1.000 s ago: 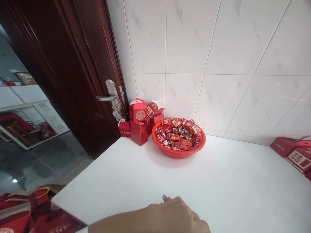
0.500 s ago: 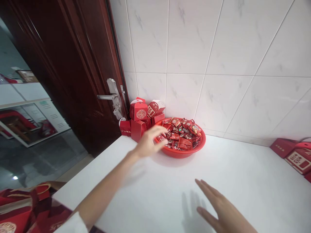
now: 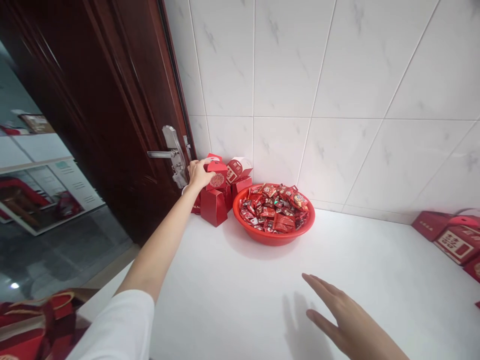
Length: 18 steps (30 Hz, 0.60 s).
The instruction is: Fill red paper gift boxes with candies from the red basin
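At the far left corner of the table, my left hand (image 3: 200, 173) grips the upper red gift box (image 3: 218, 179), with its thumb at the near side and its fingers over the top and left. This box has a gold round pattern and rests on top of other red boxes (image 3: 213, 206). Beside it leans another red box with a gold character panel (image 3: 236, 170). Over the front right of the table hovers my right hand (image 3: 341, 315), fingers stretched and thumb apart, holding nothing. A red plastic basin (image 3: 272, 238) heaped with red-wrapped sweets (image 3: 268, 212) stands between.
More red boxes (image 3: 455, 245) line the right side of the white table (image 3: 232, 300). Red bags (image 3: 33, 325) sit low at the left, beyond the table edge. A dark wooden door with a metal handle (image 3: 163, 154) and a tiled wall (image 3: 281, 80) bound the back.
My left hand has moved from beside the basin, left and away from me, onto the upper red box and closed on it. My right hand stays nearly in place, still open.
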Motion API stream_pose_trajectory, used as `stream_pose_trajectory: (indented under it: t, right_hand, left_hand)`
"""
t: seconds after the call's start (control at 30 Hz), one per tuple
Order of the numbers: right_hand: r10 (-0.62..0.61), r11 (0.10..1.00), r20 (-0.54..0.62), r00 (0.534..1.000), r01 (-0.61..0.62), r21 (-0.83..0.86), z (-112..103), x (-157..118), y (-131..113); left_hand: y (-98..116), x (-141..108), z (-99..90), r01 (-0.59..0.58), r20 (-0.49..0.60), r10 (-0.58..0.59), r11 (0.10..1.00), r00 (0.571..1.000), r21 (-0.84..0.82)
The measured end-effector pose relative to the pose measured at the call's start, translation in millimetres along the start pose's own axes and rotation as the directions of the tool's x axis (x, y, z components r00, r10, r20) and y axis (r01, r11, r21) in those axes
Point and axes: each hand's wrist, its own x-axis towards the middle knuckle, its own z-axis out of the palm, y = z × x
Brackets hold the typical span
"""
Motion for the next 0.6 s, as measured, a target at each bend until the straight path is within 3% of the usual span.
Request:
stream_pose_trajectory:
  t: [0.17,0.3,0.43,0.53,0.6]
  right_hand:
    - [0.035,0.999,0.081,0.996,-0.033,-0.026,-0.5,3.5,-5.5]
    - [0.037,0.999,0.074,0.997,-0.038,0.022,1.5,6.2,-0.5]
    - [0.029,0.979,-0.164,0.986,0.006,0.205,3.5,12.5,2.8]
    - [0.141,0.918,-0.364,0.921,0.016,0.396,4.7,18.9,-3.1]
    - [0.195,0.863,-0.46,0.866,0.072,0.501,6.0,22.7,-8.9]
  left_hand:
    - [0.9,-15.7,-1.4,-0.066,-0.007,0.066,0.996,0.998,-0.051]
    - [2.0,-38.8,-11.4,-0.204,-0.102,0.189,0.966,0.977,-0.156]
    - [12.9,-73.3,-31.1,-0.404,-0.158,0.372,0.853,0.915,-0.33]
    - [30.8,-111.3,-45.3,-0.473,-0.08,0.511,0.709,0.856,-0.523]
    - [45.0,-142.3,-48.5,-0.491,-0.022,0.624,0.591,0.781,-0.639]
